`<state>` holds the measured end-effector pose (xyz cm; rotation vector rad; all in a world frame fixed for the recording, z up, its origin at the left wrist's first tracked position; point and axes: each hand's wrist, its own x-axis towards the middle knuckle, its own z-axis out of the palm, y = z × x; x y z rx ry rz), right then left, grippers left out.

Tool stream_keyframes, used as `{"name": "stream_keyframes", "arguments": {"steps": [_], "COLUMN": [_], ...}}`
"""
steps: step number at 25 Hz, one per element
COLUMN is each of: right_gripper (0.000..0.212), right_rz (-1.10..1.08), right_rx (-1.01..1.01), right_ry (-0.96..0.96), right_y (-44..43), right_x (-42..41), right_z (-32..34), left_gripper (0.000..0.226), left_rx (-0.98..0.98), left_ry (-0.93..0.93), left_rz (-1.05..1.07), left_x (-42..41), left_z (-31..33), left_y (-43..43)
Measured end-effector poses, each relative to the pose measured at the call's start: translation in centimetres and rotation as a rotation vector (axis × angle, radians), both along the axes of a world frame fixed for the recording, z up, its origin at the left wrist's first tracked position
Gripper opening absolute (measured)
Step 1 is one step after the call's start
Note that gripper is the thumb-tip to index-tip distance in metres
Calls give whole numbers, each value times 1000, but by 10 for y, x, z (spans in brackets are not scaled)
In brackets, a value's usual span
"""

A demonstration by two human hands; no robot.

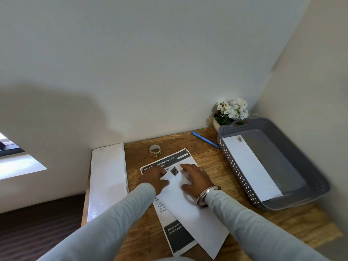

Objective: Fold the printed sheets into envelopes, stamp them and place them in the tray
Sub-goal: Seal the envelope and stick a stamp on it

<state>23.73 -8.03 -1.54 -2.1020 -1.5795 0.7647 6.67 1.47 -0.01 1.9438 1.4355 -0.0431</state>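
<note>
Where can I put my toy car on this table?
Bare wood lies between the tape roll and the pen, and in the strip between the printed sheet and the tray. The middle is crowded: the left hand and the right hand press the envelope there.

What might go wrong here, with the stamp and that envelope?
The stamp sits at the top end of the envelope, between the left hand and right hand; uneven pressing might leave it crooked or lifting. The envelope lies loose on a printed sheet, so a push could slide both across the table.
</note>
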Motion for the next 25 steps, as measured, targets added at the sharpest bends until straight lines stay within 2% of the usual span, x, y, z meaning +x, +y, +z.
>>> {"name": "stream_keyframes", "arguments": {"steps": [2, 5, 7, 11, 15, 19, 25], "right_gripper": [64, 32, 20, 22, 14, 19, 14], "right_rz": [-87, -193, -228, -344, -373, -364, -478], "right_rx": [-3, -16, 51, 199, 250, 170, 295], "right_ry": [138, 314, 419, 560, 632, 588, 556], "right_y": [1, 2, 2, 2, -4, -18, -41], "right_x": [4, 14, 21, 37, 53, 75, 116], "right_z": [4, 11, 19, 47, 75, 95, 116], "left_gripper": [13, 9, 7, 11, 3, 12, 33], "left_rx": [-52, -115, -136, -150, -148, -218, -136], "left_ry": [-168, -424, -502, -509, -637, -754, -776], "left_rz": [61, 164, 175, 135, 230, 228, 254], "left_x": [-3, -5, -6, -1, 17, 38, 86], "left_z": [2, 21, 32, 51, 82, 105, 120], "left_y": [2, 6, 14, 25, 25, 29, 24]}}
